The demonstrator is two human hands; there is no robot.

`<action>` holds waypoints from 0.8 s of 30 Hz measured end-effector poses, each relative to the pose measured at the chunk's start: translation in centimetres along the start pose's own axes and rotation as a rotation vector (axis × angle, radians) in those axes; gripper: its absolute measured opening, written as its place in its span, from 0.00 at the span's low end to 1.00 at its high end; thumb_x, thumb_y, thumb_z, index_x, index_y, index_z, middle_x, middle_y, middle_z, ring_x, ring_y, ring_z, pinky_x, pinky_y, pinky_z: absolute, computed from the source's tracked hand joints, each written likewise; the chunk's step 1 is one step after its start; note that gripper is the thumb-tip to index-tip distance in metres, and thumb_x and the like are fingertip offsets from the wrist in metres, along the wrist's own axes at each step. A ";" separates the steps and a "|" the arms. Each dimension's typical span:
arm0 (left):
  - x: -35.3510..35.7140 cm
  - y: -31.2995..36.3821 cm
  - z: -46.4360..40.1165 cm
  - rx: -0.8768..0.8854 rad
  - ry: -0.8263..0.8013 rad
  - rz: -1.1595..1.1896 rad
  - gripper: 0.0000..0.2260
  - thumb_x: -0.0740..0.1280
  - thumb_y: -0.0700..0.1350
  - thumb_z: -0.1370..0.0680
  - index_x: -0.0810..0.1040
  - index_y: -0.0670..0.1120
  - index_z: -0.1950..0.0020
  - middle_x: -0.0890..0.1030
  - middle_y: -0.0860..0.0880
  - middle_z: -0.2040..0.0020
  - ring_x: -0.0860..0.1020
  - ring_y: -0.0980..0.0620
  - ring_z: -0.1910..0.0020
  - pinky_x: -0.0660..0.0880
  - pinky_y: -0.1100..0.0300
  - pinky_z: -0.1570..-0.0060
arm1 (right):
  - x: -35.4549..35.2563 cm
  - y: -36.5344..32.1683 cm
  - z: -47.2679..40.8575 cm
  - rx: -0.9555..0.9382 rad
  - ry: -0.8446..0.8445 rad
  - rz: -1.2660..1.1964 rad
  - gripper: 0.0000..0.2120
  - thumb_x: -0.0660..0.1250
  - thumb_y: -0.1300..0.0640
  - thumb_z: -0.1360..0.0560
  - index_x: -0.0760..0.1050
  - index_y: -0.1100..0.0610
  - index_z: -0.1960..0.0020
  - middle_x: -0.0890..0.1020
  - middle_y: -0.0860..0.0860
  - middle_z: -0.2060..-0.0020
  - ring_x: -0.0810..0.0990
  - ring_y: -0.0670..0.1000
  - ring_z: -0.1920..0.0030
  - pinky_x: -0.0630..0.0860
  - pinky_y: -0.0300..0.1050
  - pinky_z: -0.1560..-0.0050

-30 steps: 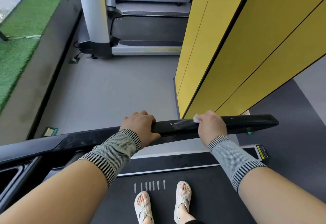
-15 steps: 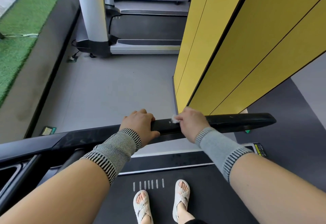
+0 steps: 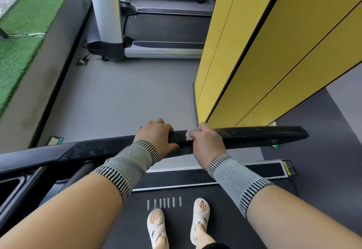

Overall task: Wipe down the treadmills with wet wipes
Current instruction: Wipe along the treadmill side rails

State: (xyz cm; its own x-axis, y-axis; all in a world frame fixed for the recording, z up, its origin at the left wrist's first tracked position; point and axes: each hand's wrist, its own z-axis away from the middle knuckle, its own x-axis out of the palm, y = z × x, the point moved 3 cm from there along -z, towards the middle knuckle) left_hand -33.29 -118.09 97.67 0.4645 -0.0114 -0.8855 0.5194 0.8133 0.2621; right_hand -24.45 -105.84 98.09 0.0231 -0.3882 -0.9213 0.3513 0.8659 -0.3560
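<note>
On the black handrail point(image 3: 254, 136) our right hand point(image 3: 207, 143), fingers curled on the wet wipe point(image 3: 189, 134), has slid back beside our left hand point(image 3: 156, 135) gripping the rail, so this stretch seems nearly wiped

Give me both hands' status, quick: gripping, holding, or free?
Left hand: curled over the black handrail, gripping it.
Right hand: holding a white wet wipe against the handrail.
</note>
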 end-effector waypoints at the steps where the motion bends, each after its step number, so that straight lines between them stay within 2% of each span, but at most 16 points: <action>1: 0.0 0.0 0.0 0.001 -0.002 -0.006 0.24 0.67 0.61 0.27 0.73 0.54 0.34 0.73 0.52 0.42 0.71 0.50 0.41 0.70 0.51 0.39 | 0.2 -0.2 0.3 -0.062 -0.016 -0.004 0.13 0.61 0.65 0.23 0.78 0.55 0.43 0.68 0.49 0.55 0.68 0.48 0.56 0.70 0.39 0.52; 3: -0.1 0.0 0.1 0.004 -0.005 -0.014 0.24 0.67 0.61 0.27 0.73 0.54 0.33 0.73 0.52 0.42 0.71 0.50 0.40 0.70 0.51 0.39 | -0.4 1.9 0.3 -0.002 -0.004 0.015 0.13 0.61 0.65 0.22 0.79 0.55 0.42 0.71 0.50 0.54 0.70 0.48 0.55 0.72 0.40 0.52; 6: 0.1 0.0 0.2 0.004 0.009 0.001 0.24 0.67 0.61 0.27 0.72 0.54 0.33 0.73 0.52 0.41 0.71 0.50 0.40 0.69 0.51 0.39 | -0.9 4.4 0.7 0.211 0.122 -0.013 0.12 0.59 0.62 0.21 0.79 0.57 0.42 0.72 0.50 0.55 0.72 0.49 0.57 0.71 0.39 0.56; 9: 0.1 0.0 -0.1 0.002 0.003 -0.010 0.24 0.67 0.61 0.27 0.73 0.54 0.33 0.73 0.52 0.41 0.71 0.50 0.40 0.69 0.51 0.39 | 0.8 -0.3 1.0 0.024 0.075 -0.041 0.10 0.62 0.64 0.23 0.78 0.56 0.45 0.69 0.48 0.57 0.68 0.47 0.57 0.66 0.38 0.57; 11: 0.0 0.0 -0.1 0.008 0.008 -0.026 0.24 0.67 0.61 0.27 0.73 0.54 0.33 0.73 0.52 0.41 0.71 0.50 0.40 0.69 0.51 0.39 | 1.2 -1.1 1.1 -0.077 0.041 -0.029 0.11 0.62 0.65 0.24 0.78 0.55 0.45 0.68 0.48 0.57 0.68 0.47 0.58 0.66 0.38 0.57; 16: -0.2 -0.8 0.5 0.019 0.008 -0.059 0.26 0.67 0.60 0.27 0.70 0.55 0.31 0.72 0.53 0.37 0.70 0.50 0.37 0.67 0.50 0.37 | -0.7 3.7 1.2 0.212 0.146 -0.017 0.11 0.60 0.62 0.21 0.78 0.56 0.43 0.69 0.48 0.57 0.70 0.47 0.59 0.67 0.37 0.58; 18: -0.4 -1.4 0.7 0.000 -0.007 -0.075 0.26 0.67 0.60 0.27 0.70 0.55 0.31 0.72 0.53 0.37 0.70 0.50 0.37 0.67 0.50 0.38 | 0.1 0.5 1.1 0.073 0.082 0.003 0.11 0.61 0.64 0.22 0.77 0.57 0.43 0.67 0.48 0.56 0.68 0.47 0.58 0.68 0.37 0.57; 20: -0.6 -2.0 1.0 -0.013 -0.007 -0.098 0.25 0.67 0.60 0.28 0.71 0.55 0.32 0.72 0.53 0.38 0.70 0.50 0.38 0.68 0.50 0.39 | 0.9 -1.5 1.1 -0.084 0.004 0.001 0.12 0.61 0.65 0.23 0.77 0.57 0.42 0.67 0.49 0.55 0.67 0.48 0.57 0.73 0.41 0.52; 22: -0.8 -2.3 1.3 -0.017 -0.014 -0.110 0.24 0.67 0.60 0.27 0.71 0.56 0.33 0.73 0.53 0.39 0.71 0.50 0.39 0.68 0.51 0.39 | 0.1 0.4 0.1 -0.018 -0.023 0.028 0.13 0.60 0.65 0.22 0.78 0.55 0.42 0.68 0.49 0.56 0.69 0.49 0.57 0.74 0.41 0.51; 24: -0.7 -2.4 1.5 -0.012 0.000 -0.101 0.24 0.66 0.60 0.27 0.71 0.56 0.33 0.73 0.53 0.39 0.71 0.50 0.39 0.68 0.51 0.39 | -1.0 3.2 -0.4 0.149 0.025 0.058 0.14 0.59 0.64 0.21 0.78 0.55 0.41 0.67 0.50 0.56 0.69 0.49 0.59 0.69 0.39 0.55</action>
State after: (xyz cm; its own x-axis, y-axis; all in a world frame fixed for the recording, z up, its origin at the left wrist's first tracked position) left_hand -33.79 -120.94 98.28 0.4101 -0.0941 -0.9072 0.5550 0.8150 0.1664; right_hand -23.67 -102.54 97.81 0.0250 -0.3298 -0.9437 0.4855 0.8292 -0.2770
